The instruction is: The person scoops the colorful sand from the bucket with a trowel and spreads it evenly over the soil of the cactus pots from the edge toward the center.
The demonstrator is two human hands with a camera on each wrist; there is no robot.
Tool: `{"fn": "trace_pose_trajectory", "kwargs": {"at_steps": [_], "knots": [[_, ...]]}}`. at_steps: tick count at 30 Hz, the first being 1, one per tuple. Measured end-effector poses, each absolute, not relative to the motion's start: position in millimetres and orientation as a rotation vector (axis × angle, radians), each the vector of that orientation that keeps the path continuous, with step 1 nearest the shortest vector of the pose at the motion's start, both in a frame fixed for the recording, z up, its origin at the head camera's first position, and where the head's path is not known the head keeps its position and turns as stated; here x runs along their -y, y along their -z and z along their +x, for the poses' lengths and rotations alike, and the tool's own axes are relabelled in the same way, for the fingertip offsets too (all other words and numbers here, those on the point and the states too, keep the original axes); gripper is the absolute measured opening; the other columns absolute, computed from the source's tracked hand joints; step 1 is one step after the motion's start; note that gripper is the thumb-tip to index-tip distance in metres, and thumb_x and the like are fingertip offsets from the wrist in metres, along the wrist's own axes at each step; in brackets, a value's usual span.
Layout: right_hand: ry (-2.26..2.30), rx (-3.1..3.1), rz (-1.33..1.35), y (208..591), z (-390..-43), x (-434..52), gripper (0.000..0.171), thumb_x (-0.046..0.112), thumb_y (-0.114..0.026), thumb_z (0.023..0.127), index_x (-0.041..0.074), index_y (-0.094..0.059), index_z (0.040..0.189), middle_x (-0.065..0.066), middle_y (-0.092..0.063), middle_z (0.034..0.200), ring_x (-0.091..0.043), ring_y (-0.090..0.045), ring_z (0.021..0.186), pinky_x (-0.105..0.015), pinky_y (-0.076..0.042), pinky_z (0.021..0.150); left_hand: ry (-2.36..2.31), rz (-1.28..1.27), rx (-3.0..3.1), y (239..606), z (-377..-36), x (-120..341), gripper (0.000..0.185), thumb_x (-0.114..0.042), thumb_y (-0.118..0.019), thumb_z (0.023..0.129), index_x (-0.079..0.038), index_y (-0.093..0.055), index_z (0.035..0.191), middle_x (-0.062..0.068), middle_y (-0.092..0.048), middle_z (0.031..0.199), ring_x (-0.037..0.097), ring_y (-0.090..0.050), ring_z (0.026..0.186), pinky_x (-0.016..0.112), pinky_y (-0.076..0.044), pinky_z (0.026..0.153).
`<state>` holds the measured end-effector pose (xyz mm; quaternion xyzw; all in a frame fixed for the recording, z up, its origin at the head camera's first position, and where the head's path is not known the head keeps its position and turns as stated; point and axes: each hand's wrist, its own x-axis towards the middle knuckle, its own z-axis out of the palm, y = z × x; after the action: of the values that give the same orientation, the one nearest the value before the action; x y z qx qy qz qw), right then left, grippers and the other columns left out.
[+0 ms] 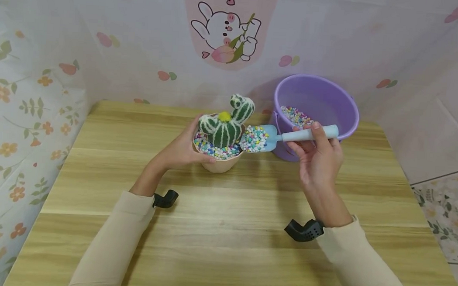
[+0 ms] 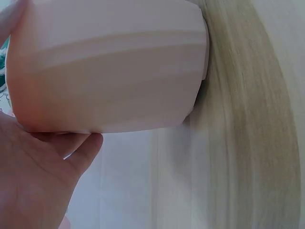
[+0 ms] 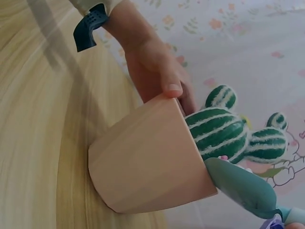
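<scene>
A pink pot (image 1: 220, 163) holding a green knitted cactus (image 1: 226, 125) and coloured pebbles stands on the wooden table (image 1: 224, 212). My left hand (image 1: 183, 149) grips the pot's left side, thumb on the rim; the pot (image 2: 105, 67) fills the left wrist view, and the right wrist view shows the pot (image 3: 147, 162) and cactus (image 3: 224, 133) from the side. My right hand (image 1: 318, 157) holds the handle of a light blue scoop (image 1: 270, 139) heaped with pebbles, its blade at the pot's right rim. The scoop (image 3: 243, 186) touches the rim.
A purple bucket (image 1: 334, 101) with pebbles in its bottom stands behind the scoop, at the back right of the table. A patterned cloth wall runs along the back and left. Tiled floor lies past the table's right edge.
</scene>
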<state>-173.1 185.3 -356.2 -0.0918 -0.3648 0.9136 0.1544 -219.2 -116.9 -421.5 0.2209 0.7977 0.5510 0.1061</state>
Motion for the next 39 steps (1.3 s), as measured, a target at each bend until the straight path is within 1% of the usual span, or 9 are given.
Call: {"fn": "trace_pose_trajectory", "kwargs": {"at_steps": [4, 8, 14, 20, 24, 28, 35, 39], "knots": [[-2.62, 1.053, -0.263, 353.6, -174.6, -185.9, 0.023, 0.006, -0.072, 0.087, -0.006, -0.057, 0.1, -0.018, -0.066, 0.083, -0.033, -0.072, 0.075, -0.045, -0.057, 0.06, -1.606, 0.614, -2.345, 414.8, -217.1, 116.3, 0.114, -0.01, -0.087, 0.071, -0.014, -0.009, 0.154, 0.011, -0.029, 0.15, 0.027, -0.035, 0.135, 0.048, -0.028, 0.114], [-2.622, 1.059, -0.247, 351.2, -177.6, -185.1, 0.023, 0.005, -0.073, 0.086, -0.006, -0.057, 0.099, -0.018, -0.067, 0.083, -0.032, -0.072, 0.071, -0.045, -0.057, 0.059, -1.59, 0.592, -2.339, 399.2, -209.6, 115.5, 0.112, -0.008, -0.085, 0.073, -0.009, -0.009, 0.154, 0.015, -0.029, 0.15, 0.03, -0.034, 0.135, 0.049, -0.028, 0.114], [-2.603, 1.115, -0.228, 347.5, -181.2, -183.0, 0.025, 0.006, -0.074, 0.085, -0.006, -0.057, 0.099, -0.018, -0.067, 0.084, -0.031, -0.072, 0.071, -0.045, -0.056, 0.06, -1.589, 0.597, -2.334, 387.3, -203.4, 115.6, 0.109, -0.009, -0.084, 0.074, -0.01, -0.011, 0.154, 0.015, -0.029, 0.149, 0.029, -0.034, 0.135, 0.049, -0.027, 0.114], [-2.6, 1.131, -0.237, 344.3, -183.4, -182.3, 0.024, 0.005, -0.073, 0.086, -0.006, -0.056, 0.1, -0.018, -0.067, 0.086, -0.032, -0.072, 0.072, -0.044, -0.056, 0.058, -1.61, 0.612, -2.312, 387.8, -204.5, 114.9, 0.107, -0.009, -0.084, 0.074, -0.011, -0.012, 0.154, 0.014, -0.031, 0.149, 0.028, -0.036, 0.134, 0.048, -0.028, 0.114], [-2.618, 1.118, -0.264, 342.3, -184.3, -182.2, 0.025, 0.004, -0.075, 0.084, -0.005, -0.056, 0.097, -0.018, -0.066, 0.085, -0.033, -0.072, 0.072, -0.046, -0.056, 0.061, -1.601, 0.606, -2.313, 388.1, -204.8, 114.1, 0.108, -0.008, -0.084, 0.074, -0.01, -0.012, 0.154, 0.014, -0.03, 0.149, 0.029, -0.035, 0.135, 0.049, -0.028, 0.114], [-2.617, 1.121, -0.283, 341.8, -184.9, -182.2, 0.024, 0.003, -0.075, 0.084, -0.005, -0.056, 0.096, -0.017, -0.065, 0.086, -0.032, -0.072, 0.072, -0.048, -0.055, 0.064, -1.608, 0.619, -2.309, 387.8, -204.8, 113.4, 0.107, -0.006, -0.083, 0.073, -0.008, -0.013, 0.153, 0.015, -0.03, 0.149, 0.029, -0.035, 0.134, 0.049, -0.028, 0.114], [-2.602, 1.134, -0.283, 342.4, -186.4, -183.9, 0.026, 0.006, -0.076, 0.083, -0.004, -0.057, 0.097, -0.017, -0.067, 0.086, -0.029, -0.072, 0.069, -0.045, -0.056, 0.06, -1.588, 0.607, -2.313, 388.2, -205.4, 114.3, 0.107, -0.008, -0.084, 0.074, -0.009, -0.013, 0.154, 0.014, -0.03, 0.15, 0.028, -0.035, 0.135, 0.047, -0.028, 0.114], [-2.599, 1.151, -0.277, 341.6, -187.0, -185.1, 0.025, 0.006, -0.075, 0.084, -0.004, -0.056, 0.098, -0.017, -0.065, 0.088, -0.029, -0.072, 0.069, -0.044, -0.056, 0.06, -1.583, 0.61, -2.299, 405.2, -216.6, 118.3, 0.11, -0.008, -0.085, 0.073, -0.013, -0.011, 0.155, 0.011, -0.031, 0.151, 0.027, -0.036, 0.135, 0.046, -0.028, 0.115]]}}
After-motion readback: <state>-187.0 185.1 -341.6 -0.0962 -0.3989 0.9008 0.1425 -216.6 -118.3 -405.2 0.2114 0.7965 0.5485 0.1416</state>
